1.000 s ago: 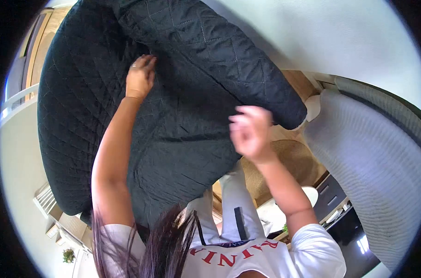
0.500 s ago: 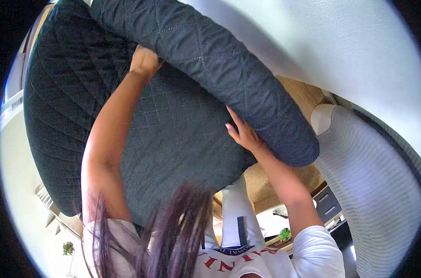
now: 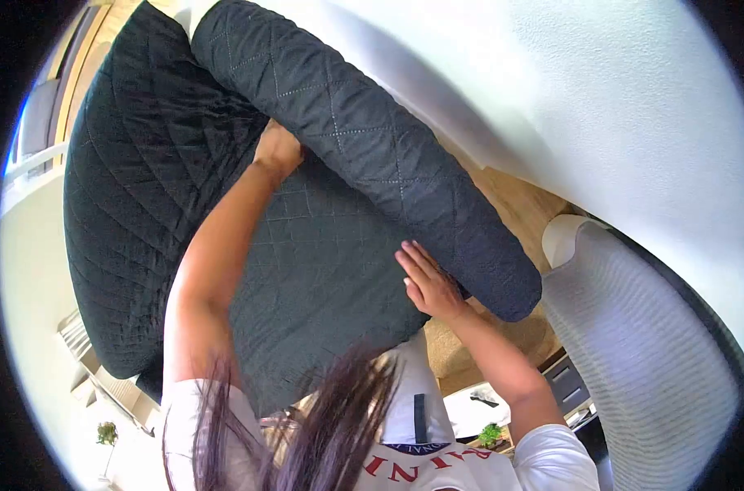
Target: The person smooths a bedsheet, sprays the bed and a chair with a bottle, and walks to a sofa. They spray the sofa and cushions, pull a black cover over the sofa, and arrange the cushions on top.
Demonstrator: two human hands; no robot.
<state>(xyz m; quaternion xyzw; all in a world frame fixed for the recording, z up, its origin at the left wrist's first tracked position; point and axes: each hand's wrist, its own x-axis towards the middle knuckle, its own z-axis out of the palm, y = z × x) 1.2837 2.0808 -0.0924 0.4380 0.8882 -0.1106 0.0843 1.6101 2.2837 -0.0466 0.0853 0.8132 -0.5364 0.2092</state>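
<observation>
A dark quilted cover [image 3: 331,245] lies over a padded seat with a raised back [image 3: 126,204] and a thick rounded armrest [image 3: 372,147]. My left hand [image 3: 279,149] presses into the crease where back, seat and armrest meet. Its fingers are hidden in the fold, and the cloth bunches beside it. Lower along the same armrest, my right hand [image 3: 429,285] lies flat against the inner side, near the front end. Its fingers are stretched out, with nothing held in them.
Behind the armrest runs a white wall [image 3: 617,90]. A light ribbed fabric piece [image 3: 642,352] stands at the right, by wooden flooring [image 3: 519,200]. Below are a small green plant [image 3: 491,434] and a grey drawer unit [image 3: 567,383]. Loose hair hangs into the lower view.
The view has shifted, so the armrest's far end shows more fully and the seat sits lower. My left hand remains in the crease. My right hand stays on the armrest, its fingers now flatter.
</observation>
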